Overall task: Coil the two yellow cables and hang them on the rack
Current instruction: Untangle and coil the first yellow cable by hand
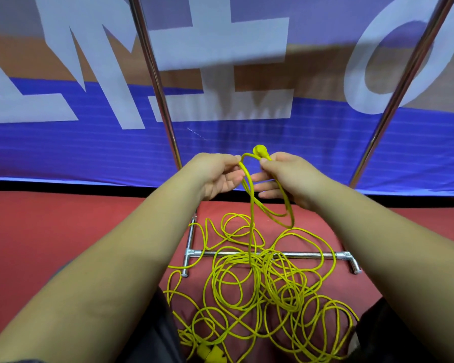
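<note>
A tangled heap of yellow cable [268, 284] lies on the red floor in front of me, draped over the rack's base bar [312, 254]. My right hand [286, 176] pinches one cable just behind its yellow plug [260, 150]. My left hand [215, 176] pinches the same cable a little further along. Between the hands a short loop [286, 218] hangs down, and a strand runs from it into the heap. Another yellow plug [212, 353] lies at the bottom edge of the view.
The rack's two chrome uprights [157, 82] [404, 85] rise on either side of my hands. Behind them hangs a blue banner [247, 127] with large white letters. My dark-clothed knees [155, 336] flank the heap.
</note>
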`<move>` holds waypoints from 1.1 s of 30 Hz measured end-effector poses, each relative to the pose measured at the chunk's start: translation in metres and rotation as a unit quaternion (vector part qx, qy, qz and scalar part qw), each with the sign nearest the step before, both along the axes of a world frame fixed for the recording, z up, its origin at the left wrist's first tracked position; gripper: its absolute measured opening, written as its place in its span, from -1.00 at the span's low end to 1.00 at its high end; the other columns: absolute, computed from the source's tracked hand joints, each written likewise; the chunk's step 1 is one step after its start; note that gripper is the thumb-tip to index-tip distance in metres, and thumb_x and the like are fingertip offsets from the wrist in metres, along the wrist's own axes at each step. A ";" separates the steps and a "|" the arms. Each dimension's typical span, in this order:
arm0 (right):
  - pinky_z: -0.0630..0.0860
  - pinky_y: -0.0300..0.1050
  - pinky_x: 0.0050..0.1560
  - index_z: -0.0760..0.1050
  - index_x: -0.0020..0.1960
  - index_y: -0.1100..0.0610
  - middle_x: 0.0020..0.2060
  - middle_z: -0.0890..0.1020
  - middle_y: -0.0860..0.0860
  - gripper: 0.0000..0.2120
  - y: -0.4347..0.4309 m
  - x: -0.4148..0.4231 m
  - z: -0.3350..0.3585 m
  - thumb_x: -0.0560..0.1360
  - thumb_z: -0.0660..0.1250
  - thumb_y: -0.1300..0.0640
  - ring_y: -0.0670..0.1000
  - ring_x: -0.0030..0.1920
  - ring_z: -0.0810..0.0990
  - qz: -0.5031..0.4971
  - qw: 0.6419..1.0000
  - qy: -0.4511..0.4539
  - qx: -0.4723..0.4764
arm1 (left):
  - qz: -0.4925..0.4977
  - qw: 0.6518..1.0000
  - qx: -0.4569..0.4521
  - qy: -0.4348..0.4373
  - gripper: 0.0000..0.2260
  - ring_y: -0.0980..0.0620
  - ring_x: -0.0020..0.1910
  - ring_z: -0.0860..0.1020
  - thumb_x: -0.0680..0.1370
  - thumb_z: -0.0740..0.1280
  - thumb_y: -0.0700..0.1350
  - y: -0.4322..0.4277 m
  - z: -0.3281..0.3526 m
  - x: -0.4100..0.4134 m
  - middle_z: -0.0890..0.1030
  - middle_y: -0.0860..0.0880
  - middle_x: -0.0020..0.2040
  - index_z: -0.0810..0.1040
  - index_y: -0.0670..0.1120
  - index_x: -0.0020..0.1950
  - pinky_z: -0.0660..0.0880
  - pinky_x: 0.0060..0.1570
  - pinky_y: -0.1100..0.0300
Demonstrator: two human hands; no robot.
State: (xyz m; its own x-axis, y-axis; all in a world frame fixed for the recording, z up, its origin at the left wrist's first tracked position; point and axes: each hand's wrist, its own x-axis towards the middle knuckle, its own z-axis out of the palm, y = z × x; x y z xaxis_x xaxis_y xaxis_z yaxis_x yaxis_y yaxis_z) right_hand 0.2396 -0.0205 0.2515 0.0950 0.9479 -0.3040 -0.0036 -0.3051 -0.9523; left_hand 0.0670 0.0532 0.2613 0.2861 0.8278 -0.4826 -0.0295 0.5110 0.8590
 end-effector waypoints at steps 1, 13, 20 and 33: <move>0.73 0.17 0.05 0.45 0.09 0.09 0.03 0.76 0.22 -0.83 0.000 -0.003 -0.002 0.74 0.25 -0.01 0.23 0.01 0.79 0.003 1.000 0.000 0.001 | 0.000 1.000 -0.004 -0.004 -0.89 0.08 -0.40 0.65 0.67 0.34 -0.20 0.001 0.000 0.001 0.59 -0.07 -0.23 0.59 -0.17 -0.04 0.64 -0.36 0.25; 0.70 0.10 -0.18 0.46 0.01 0.15 -0.31 0.60 0.10 -0.75 -0.006 -0.012 -0.011 0.75 0.21 0.00 0.05 -0.36 0.61 -0.042 0.995 -0.090 0.031 | -0.024 0.995 0.072 0.058 -0.84 -0.10 -0.17 0.76 0.67 0.23 -0.33 0.002 0.000 0.001 0.63 -0.29 0.07 0.51 -0.37 0.19 0.70 -0.23 0.10; 0.51 -0.09 -0.40 0.43 -0.03 0.13 -0.39 0.55 0.04 -0.76 -0.003 -0.006 -0.001 0.75 0.23 0.01 0.01 -0.44 0.51 -0.127 0.990 -0.002 0.061 | -0.408 0.847 0.127 0.317 -0.72 -0.13 0.08 0.71 0.62 0.40 -0.20 -0.018 -0.037 -0.006 0.68 -0.08 0.17 0.54 -0.10 0.33 0.62 -0.07 0.03; 0.74 0.12 -0.09 0.53 0.22 0.26 -0.04 0.78 0.21 -0.71 -0.002 0.021 0.030 0.77 0.19 0.05 0.19 -0.07 0.80 -0.164 0.981 0.093 0.035 | -0.340 0.887 0.246 0.191 -0.94 0.02 -0.04 0.63 0.72 0.24 -0.14 -0.039 -0.055 0.004 0.70 -0.13 0.02 0.49 -0.09 0.10 0.55 0.03 0.09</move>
State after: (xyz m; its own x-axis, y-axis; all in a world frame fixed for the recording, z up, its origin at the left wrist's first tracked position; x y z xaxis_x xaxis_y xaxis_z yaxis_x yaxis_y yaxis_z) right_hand 0.2607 -0.0223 0.2815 0.3482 0.8944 -0.2806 -0.2669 -0.1924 -0.9443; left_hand 0.0709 0.0139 0.2062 0.6940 0.6635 -0.2795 0.4832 -0.1414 0.8640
